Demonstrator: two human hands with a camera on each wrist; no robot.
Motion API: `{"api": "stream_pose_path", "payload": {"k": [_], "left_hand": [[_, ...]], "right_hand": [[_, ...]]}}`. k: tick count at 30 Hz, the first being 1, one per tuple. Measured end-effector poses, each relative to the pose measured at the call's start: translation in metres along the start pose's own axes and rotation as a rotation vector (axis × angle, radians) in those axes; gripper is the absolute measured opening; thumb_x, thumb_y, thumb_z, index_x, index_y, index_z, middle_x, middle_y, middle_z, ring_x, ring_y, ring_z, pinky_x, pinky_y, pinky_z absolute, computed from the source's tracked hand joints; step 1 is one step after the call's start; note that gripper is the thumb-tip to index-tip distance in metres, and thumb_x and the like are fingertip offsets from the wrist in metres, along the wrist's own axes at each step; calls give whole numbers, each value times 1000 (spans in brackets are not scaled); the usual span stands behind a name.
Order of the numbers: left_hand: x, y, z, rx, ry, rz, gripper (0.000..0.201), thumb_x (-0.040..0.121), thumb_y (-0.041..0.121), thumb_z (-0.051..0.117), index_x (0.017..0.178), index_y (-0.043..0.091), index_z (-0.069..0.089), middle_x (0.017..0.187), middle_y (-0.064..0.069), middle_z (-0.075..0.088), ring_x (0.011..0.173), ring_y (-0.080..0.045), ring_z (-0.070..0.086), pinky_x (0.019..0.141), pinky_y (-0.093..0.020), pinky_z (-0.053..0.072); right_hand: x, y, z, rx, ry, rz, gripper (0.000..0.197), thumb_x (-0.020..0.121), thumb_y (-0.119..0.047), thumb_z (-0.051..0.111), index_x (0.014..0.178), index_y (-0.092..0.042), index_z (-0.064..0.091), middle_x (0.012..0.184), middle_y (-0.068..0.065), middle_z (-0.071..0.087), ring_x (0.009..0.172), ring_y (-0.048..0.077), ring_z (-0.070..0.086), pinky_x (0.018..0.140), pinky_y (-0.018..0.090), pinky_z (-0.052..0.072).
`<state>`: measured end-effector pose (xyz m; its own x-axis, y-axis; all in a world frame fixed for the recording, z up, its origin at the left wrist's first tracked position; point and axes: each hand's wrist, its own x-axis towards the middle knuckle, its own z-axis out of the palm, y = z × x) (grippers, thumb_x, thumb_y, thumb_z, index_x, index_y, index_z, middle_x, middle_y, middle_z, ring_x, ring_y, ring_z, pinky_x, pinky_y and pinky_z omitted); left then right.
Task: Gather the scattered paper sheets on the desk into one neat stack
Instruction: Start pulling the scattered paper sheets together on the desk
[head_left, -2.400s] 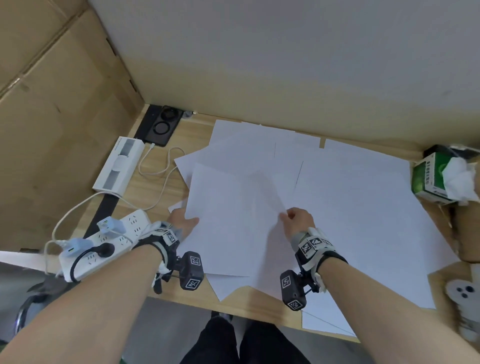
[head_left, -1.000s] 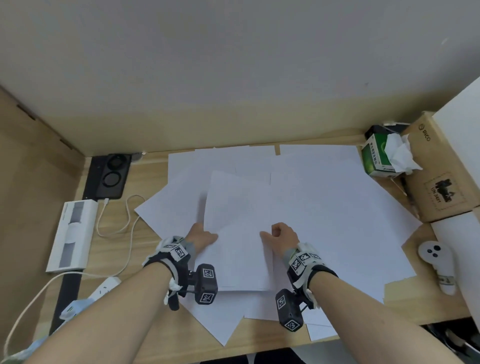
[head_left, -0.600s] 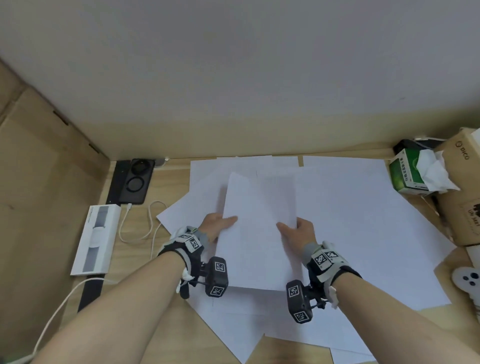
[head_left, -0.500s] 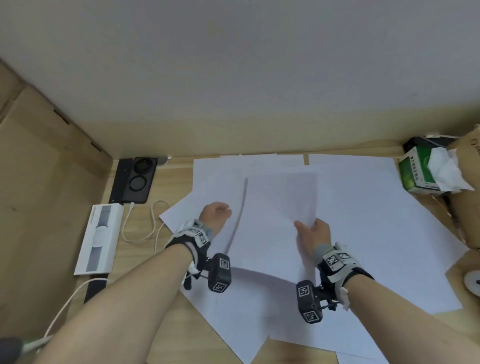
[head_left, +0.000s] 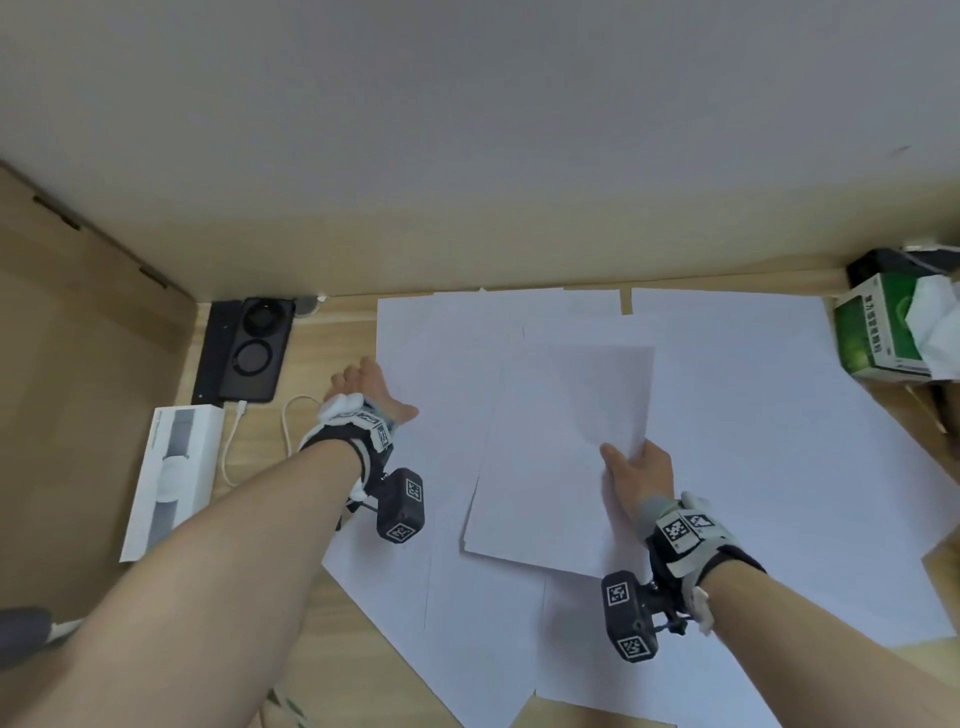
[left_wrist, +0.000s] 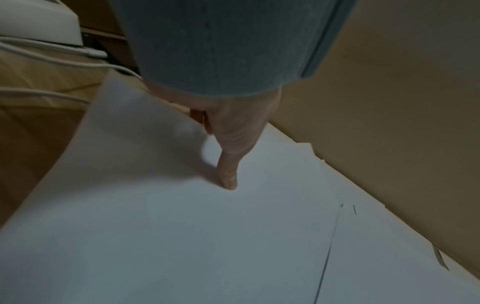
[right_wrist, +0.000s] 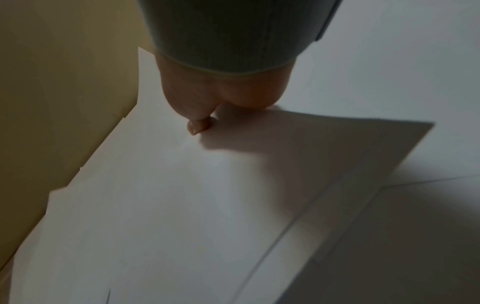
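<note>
Fingers: right hand (head_left: 636, 475) pinches the gathered sheets (head_left: 563, 452) mid-desk, left hand (head_left: 366, 387) pinches a far-left sheet's (left_wrist: 145, 144) lifted edge; advised: slide it flat under the stack, corners aligned.

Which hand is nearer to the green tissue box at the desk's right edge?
The right hand. It holds the lifted sheet mid-desk, left of the green tissue box. The left hand grips a sheet's far-left edge.

Head view overhead; wrist views close
</note>
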<state>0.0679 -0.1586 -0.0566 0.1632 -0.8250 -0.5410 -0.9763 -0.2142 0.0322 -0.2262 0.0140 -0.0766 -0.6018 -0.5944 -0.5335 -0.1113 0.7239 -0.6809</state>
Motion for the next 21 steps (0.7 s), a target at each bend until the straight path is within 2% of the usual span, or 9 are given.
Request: {"api": "stream_pose_path", "payload": {"k": [2, 4, 6, 9, 11, 13, 16, 19, 21], "left_hand": [[1, 5, -7, 17, -49, 13, 35, 57, 35, 69, 88, 18, 64, 117, -13, 62, 97, -27, 57, 79, -34, 45], [0, 6, -5, -25, -24, -3, 38, 65, 23, 70, 101, 16, 62, 122, -15, 52, 103, -32, 55, 81, -35, 47], [-6, 1, 2, -130, 7, -23, 57, 70, 17, 74, 119, 11, 45, 123, -15, 43, 109, -35, 52, 79, -35, 45], [-8, -4, 5, -160, -61, -72, 65, 74, 20, 78, 125, 1, 42, 120, -17, 56, 112, -34, 57, 79, -31, 42], [-15, -3, -5, -102, -143, -45, 27, 82, 19, 70, 97, 1, 55, 98, -14, 61, 102, -30, 59, 70, -28, 41], [-22, -6, -13, -80, -124, -25, 28, 87, 15, 61, 66, 10, 44, 79, -6, 53, 87, -23, 53, 67, -26, 40], [-37, -11, -34, -251, 17, 27, 10, 89, 11, 53, 84, 4, 59, 95, -13, 64, 82, -27, 56, 71, -30, 44], [-57, -16, -52, -463, 100, 69, 18, 92, 13, 53, 98, 0, 64, 102, -18, 66, 91, -34, 64, 73, -34, 47], [-69, -15, -60, -651, 131, 141, 16, 92, 13, 55, 98, 2, 65, 99, -18, 67, 86, -31, 64, 71, -31, 45]], "right_hand": [[0, -1, -1, -2, 0, -2, 26, 88, -18, 64, 109, -2, 65, 104, 17, 70, 98, 34, 66, 89, 42, 51], [-2, -3, -3, -7, -13, 0, 26, 89, -19, 63, 110, -3, 64, 99, 14, 69, 96, 33, 66, 86, 39, 51], [-4, -3, -4, -8, -14, 0, 24, 89, -19, 62, 108, -5, 65, 93, 10, 67, 90, 31, 65, 80, 35, 49], [-8, 1, -6, -16, -23, -6, 25, 88, -21, 63, 107, -6, 64, 95, 11, 68, 90, 31, 65, 82, 38, 51], [-9, 3, -9, -39, -18, -18, 25, 88, -21, 63, 107, -5, 64, 96, 12, 68, 91, 31, 65, 84, 40, 52], [-11, 0, -15, -56, -3, -35, 25, 88, -20, 63, 106, -3, 64, 97, 14, 68, 90, 32, 64, 84, 40, 52], [-14, -7, -30, -91, 49, -53, 24, 89, -16, 59, 103, 4, 63, 98, 22, 68, 90, 37, 64, 82, 44, 52], [-17, -8, -38, -147, 75, -32, 24, 91, -10, 53, 103, 9, 61, 100, 26, 66, 93, 41, 63, 81, 46, 50], [-21, -9, -42, -180, 58, -16, 24, 92, -9, 49, 105, 8, 60, 103, 26, 66, 95, 41, 62, 81, 44, 49]]}}
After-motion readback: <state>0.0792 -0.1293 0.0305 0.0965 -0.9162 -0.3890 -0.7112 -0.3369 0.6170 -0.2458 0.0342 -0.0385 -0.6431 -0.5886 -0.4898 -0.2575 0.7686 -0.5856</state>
